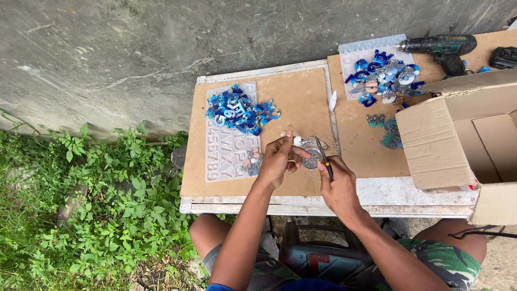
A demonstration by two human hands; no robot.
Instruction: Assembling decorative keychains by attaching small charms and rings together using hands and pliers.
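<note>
Your clearest lane is the bare board point(301, 102) between the blue letter pile point(237, 110) and the open cardboard box point(458, 140) — the box walls off the right (drill point(444, 48) behind it).

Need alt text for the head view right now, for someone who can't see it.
Seen from above, a seated person's left hand holds a small round glittery piece while the right hand works it with a thin hand tool. Heaps of blue letter pieces, a cordless drill and an open cardboard box share the table.
</note>
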